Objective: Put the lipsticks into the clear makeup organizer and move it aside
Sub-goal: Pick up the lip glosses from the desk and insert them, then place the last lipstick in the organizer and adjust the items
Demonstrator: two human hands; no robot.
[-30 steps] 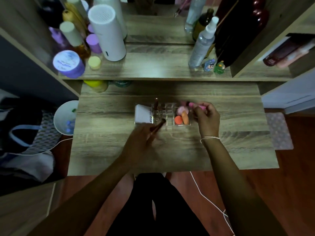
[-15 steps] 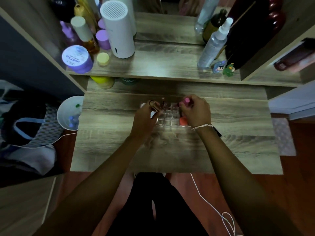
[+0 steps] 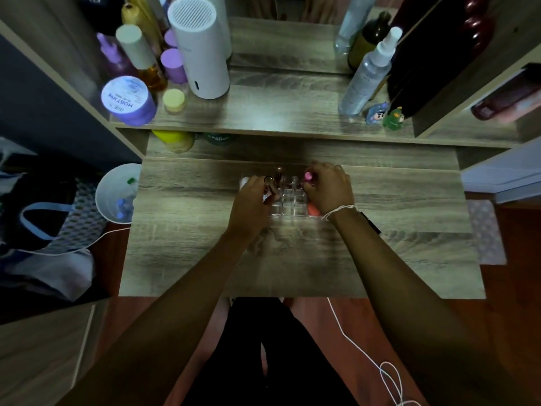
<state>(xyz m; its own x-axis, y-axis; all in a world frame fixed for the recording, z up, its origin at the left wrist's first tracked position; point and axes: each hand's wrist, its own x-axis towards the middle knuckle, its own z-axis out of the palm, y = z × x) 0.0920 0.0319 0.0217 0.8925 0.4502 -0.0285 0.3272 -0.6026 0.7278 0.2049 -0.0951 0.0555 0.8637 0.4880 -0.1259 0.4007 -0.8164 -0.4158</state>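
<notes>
Dim room, wood-grain desk (image 3: 380,259) w/ a raised shelf (image 3: 278,112) behind it, red-brown floor below. Clear makeup organizer (image 3: 288,202) sits near the desk's back edge, roughly centre, both hands on it.

Left hand (image 3: 251,200) is at the organizer's left side, fingers curled around a dark lipstick (image 3: 270,186) held over the left compartments; whether it's already seated in a slot can't be told. A white item pokes out just left of that hand. Right hand (image 3: 329,189) covers the organizer's right side, fingertips pinching a pink lipstick (image 3: 308,175) upright over the back-right cells. An orange-red item (image 3: 313,209) shows in the front-right corner, under the wrist. White string around the right wrist.

Shelf, left: purple-lidded jar (image 3: 128,101), small yellow-capped pot, amber bottle, lilac bottles, tall white cylinder w/ grilled top (image 3: 202,48). Shelf, right: clear spray bottle (image 3: 366,77), dark bottle, two small figurines (image 3: 385,114), blue & green. Yellow tub (image 3: 175,140) tucked under the shelf.

Left of desk: white bin (image 3: 112,194) w/ bits inside, bags beside it. White cable (image 3: 366,356) trails on the floor by the person's dark-clad legs.
</notes>
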